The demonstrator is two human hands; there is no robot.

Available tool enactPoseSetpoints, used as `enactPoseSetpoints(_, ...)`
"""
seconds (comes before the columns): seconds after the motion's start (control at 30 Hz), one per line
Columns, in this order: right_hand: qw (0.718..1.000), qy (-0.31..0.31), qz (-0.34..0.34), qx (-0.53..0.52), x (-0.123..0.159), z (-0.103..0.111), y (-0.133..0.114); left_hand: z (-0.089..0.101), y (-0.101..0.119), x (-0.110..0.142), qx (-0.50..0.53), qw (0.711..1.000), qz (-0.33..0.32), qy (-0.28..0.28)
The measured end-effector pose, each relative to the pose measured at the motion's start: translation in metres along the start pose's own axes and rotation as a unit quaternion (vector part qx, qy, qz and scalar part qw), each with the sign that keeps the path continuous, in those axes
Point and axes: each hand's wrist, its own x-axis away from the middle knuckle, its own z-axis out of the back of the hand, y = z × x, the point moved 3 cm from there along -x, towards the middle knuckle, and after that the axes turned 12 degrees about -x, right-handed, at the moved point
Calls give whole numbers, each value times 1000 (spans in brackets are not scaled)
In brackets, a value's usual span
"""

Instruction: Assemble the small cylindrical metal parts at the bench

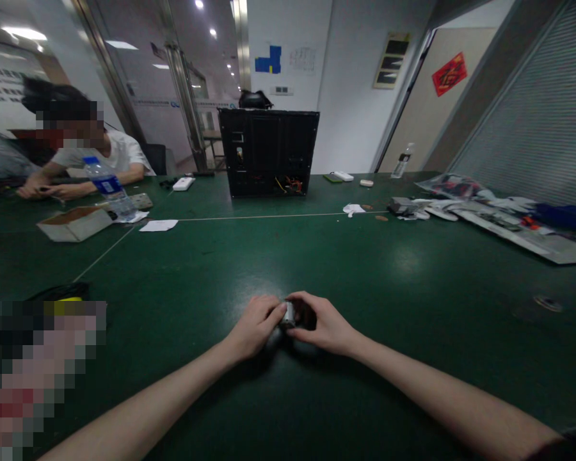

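Observation:
A small silver-grey block-like piece (pixel 288 314) is held between my two hands, low over the green table (pixel 278 256). My left hand (pixel 258 323) is closed on its left side, the thumb pressed along the face toward me. From the right, my right hand (pixel 327 323) curves round it in a C shape, with the fingertips at its far edge and the thumb at its near edge. Dark space shows between the right palm and the piece. The fingers hide much of it, so its exact kind cannot be made out.
A black equipment case (pixel 269 153) stands at the back. To the left are an open box (pixel 77 224), a water bottle (pixel 109 189) and a seated person (pixel 91 147). Papers and trays (pixel 504 224) lie at the right. Another bottle (pixel 403 161) stands near the far edge.

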Motion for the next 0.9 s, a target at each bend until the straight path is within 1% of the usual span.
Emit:
enactPoseSetpoints(0.13, 1000, -13, -10, -21, 0, 0, 4, -3, -2, -1, -4, 1000, -5, 7)
enactPoseSetpoints(0.27, 1000, -11, -8, -21, 1, 0, 4, -3, -2, 0, -5, 1000, -10, 3)
enactPoseSetpoints(0.47, 1000, 16, 14, -8, 3, 0, -3, 1, 1, 1, -7, 1000, 3, 4)
enactPoseSetpoints(0.73, 996, -1, 59, 68, 6, -5, 1, 0, 1, 1, -30, 1000, 2, 7)
enactPoseSetpoints(0.9, 996, -4, 67, 64, 5, -4, -1, 0, 1, 1, -11, 1000, -7, -5)
